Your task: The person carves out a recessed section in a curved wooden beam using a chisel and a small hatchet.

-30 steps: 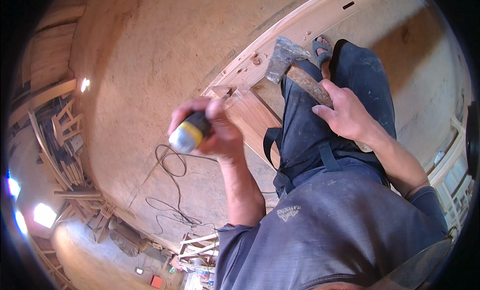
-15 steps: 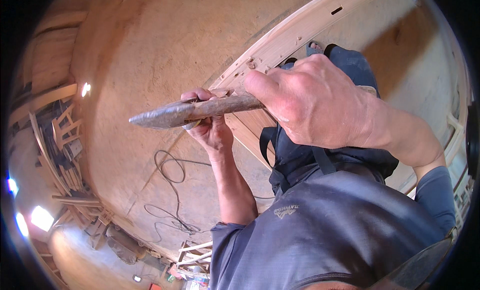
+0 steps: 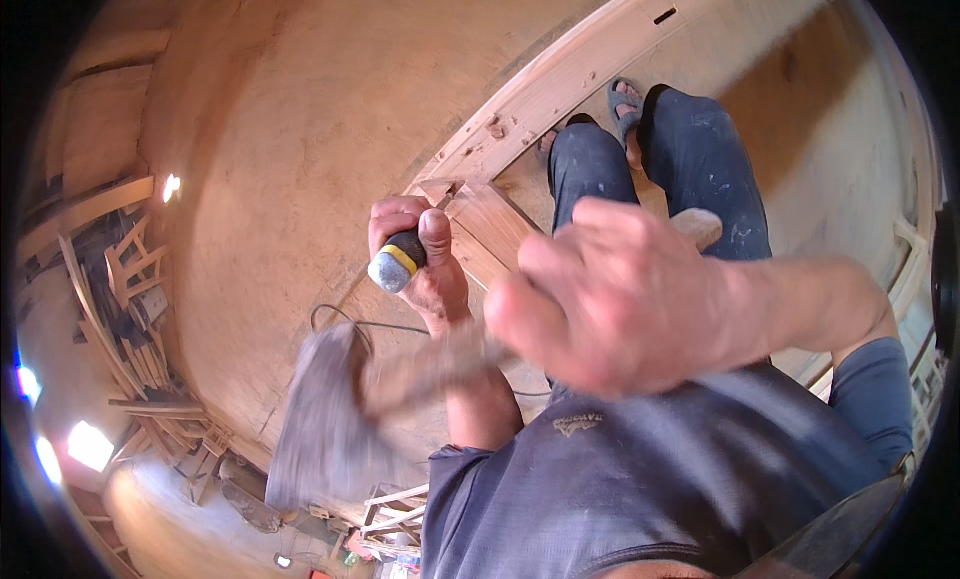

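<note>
My left hand (image 3: pixel 438 291) is wrapped around a chisel (image 3: pixel 393 266) with a black and yellow handle and a metal-capped end. Its blade is hidden behind the fist, which is close to a joint between pale wooden pieces. In my closed right hand (image 3: pixel 615 304) is a hatchet (image 3: pixel 325 419), its broad head smeared by motion. The hatchet head hangs apart from the chisel, nearer my body, and the wooden handle's end sticks out past the fist. Beyond the chisel lies a long pale board (image 3: pixel 560 94), meeting a shorter wooden piece (image 3: pixel 487 217).
Small wood chips (image 3: pixel 496 129) lie on the board, which has a dark slot (image 3: pixel 665 16) toward its far end. A dark cable (image 3: pixel 390 327) runs over the floor. Wooden frames and offcuts (image 3: pixel 130 309) are piled at the left. My knees (image 3: pixel 700 159) are beside the board.
The hatchet has swung back from over the chisel toward my body, its head turning broadside. My right hand has come nearer too. The left hand keeps its grip, and the chisel's capped end now shows.
</note>
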The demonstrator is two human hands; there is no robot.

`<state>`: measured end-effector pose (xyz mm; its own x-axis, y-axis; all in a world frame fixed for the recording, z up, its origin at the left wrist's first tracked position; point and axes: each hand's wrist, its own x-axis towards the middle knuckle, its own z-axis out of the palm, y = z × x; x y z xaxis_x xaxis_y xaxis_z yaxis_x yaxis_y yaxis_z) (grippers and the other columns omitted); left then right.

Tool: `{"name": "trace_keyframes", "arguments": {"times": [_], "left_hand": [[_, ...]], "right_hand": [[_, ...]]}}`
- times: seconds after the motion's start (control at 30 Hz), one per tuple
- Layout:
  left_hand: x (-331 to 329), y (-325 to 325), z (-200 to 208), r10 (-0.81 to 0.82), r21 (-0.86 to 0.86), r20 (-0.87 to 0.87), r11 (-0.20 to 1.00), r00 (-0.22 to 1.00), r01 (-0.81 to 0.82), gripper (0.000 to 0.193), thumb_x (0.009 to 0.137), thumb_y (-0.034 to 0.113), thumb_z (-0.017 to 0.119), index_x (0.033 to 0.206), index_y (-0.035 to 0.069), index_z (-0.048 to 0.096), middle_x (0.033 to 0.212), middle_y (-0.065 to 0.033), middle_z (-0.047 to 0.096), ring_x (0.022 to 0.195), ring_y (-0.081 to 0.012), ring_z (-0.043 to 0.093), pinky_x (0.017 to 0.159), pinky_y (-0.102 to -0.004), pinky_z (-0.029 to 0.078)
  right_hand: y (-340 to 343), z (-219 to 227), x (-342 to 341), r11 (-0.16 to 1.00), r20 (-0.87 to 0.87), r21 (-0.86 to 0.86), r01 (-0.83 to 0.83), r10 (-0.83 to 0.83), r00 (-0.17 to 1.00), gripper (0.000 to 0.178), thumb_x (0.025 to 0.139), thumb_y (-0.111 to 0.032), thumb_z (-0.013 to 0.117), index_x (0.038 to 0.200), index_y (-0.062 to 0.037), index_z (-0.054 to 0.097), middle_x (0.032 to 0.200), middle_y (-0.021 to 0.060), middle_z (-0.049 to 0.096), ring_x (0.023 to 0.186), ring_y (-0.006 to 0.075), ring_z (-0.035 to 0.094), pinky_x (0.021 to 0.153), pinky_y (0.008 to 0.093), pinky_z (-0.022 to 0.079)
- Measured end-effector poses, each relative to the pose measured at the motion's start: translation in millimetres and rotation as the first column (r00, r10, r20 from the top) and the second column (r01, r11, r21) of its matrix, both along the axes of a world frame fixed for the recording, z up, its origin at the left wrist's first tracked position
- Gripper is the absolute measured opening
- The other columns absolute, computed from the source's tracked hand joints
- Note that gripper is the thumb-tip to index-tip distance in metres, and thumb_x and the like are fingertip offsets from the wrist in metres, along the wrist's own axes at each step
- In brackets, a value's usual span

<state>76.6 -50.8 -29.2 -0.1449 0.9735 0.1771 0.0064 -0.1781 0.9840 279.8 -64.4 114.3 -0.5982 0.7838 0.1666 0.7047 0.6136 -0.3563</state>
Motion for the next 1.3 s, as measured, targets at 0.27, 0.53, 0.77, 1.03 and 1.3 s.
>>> {"name": "trace_keyframes", "arguments": {"times": [0.27,0.53,0.77,1.03,1.3], "left_hand": [[15.1,18.0,-7.5,0.243,0.030,0.230,0.966,0.942,-0.257,0.023,0.091,0.012,0.076,0.090,0.006,0.054,0.080,-0.0040,0.058,0.070,-0.0157,0.054,0.064,-0.0283,0.045],[20.1,30.5,13.7,-0.257,-0.032,-0.288,0.965,0.922,0.259,0.013,0.083,-0.002,0.072,0.085,0.004,0.060,0.072,-0.0047,0.059,0.064,-0.0159,0.057,0.058,-0.0305,0.045],[4.5,20.5,30.4,0.361,0.023,0.228,0.927,0.904,-0.376,0.017,0.091,-0.006,0.057,0.090,0.009,0.050,0.067,-0.0041,0.051,0.059,-0.0140,0.051,0.061,-0.0312,0.046],[-17.9,3.2,44.2,0.341,-0.088,0.286,0.940,0.895,-0.330,0.009,0.099,0.012,0.064,0.103,0.007,0.058,0.092,-0.0099,0.059,0.089,-0.0220,0.058,0.088,-0.0401,0.049],[-18.9,-8.3,31.3,0.271,0.056,0.213,0.956,0.939,-0.289,0.024,0.102,0.023,0.066,0.083,0.012,0.056,0.074,-0.0030,0.052,0.070,-0.0183,0.053,0.068,-0.0339,0.047]], "right_hand": [[-9.2,-39.3,30.7,0.861,-0.260,-0.491,0.132,-0.290,0.921,0.028,0.089,-0.013,0.068,0.107,0.0038,0.055,0.069,0.0169,0.066,0.062,0.0306,0.071,0.052,0.0426,0.057],[-74.2,-95.8,80.9,0.354,-0.042,-0.820,0.450,-0.821,0.570,0.041,0.087,-0.008,0.074,0.121,0.0048,0.056,0.091,0.0310,0.065,0.090,0.0493,0.067,0.078,0.0432,0.053],[-72.8,-102.5,89.9,0.150,0.122,-0.900,0.410,-0.815,0.566,0.037,0.088,-0.007,0.072,0.118,0.0057,0.057,0.084,0.0236,0.065,0.076,0.0333,0.068,0.074,0.0384,0.053],[-53.0,-85.5,79.7,0.073,0.178,-0.922,0.380,-0.792,0.584,0.042,0.089,-0.007,0.072,0.126,0.0050,0.056,0.082,0.0196,0.064,0.070,0.0256,0.065,0.071,0.0356,0.053],[-57.4,-91.3,75.1,0.311,0.015,-0.871,0.381,-0.758,0.652,0.038,0.089,-0.008,0.072,0.121,0.0051,0.056,0.083,0.0189,0.064,0.072,0.0241,0.061,0.073,0.0361,0.052]]}}
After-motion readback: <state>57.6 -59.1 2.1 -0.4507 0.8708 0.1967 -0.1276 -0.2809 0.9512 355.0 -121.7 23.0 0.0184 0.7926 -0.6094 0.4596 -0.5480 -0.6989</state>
